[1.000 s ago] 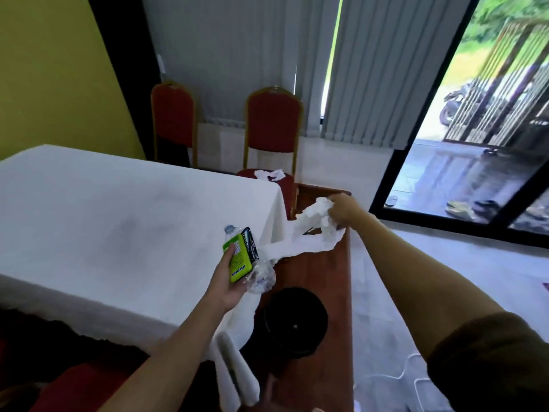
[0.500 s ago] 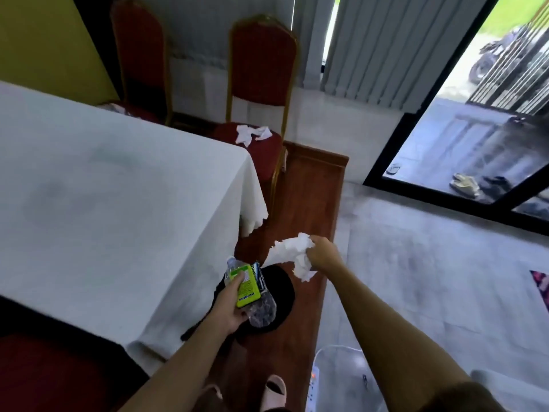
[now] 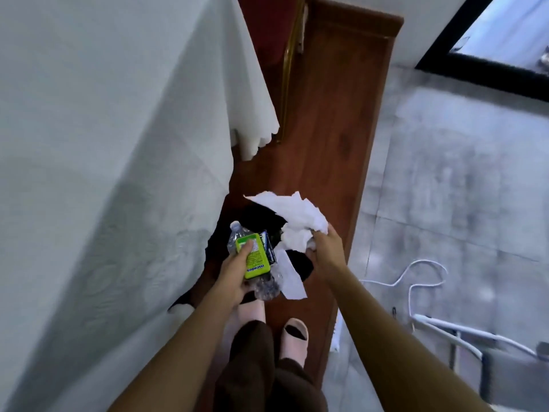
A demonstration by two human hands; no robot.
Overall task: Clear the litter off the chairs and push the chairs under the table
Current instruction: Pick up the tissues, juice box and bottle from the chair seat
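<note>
Daylit indoor view, looking soft and wide-angle bent.
Daylight coming in through the glass door (image 3: 511, 28) at top right; dim shadow lying across the bench cloth (image 3: 89, 114); edges stretching, fine detail smearing slightly.

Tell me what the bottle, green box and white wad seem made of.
The bottle looks like thin clear plastic: see-through, crumpled, glinting. The green box is glossy printed plastic or coated card; I cannot tell which. The white wad seems matte tissue paper: soft creases, ragged edges.

Wooden floor strip (image 3: 335, 120): black bin (image 3: 300, 264), slippered feet (image 3: 292, 340) standing on it. Grey tiles (image 3: 445, 173) alongside: white cable (image 3: 410, 298).
</note>
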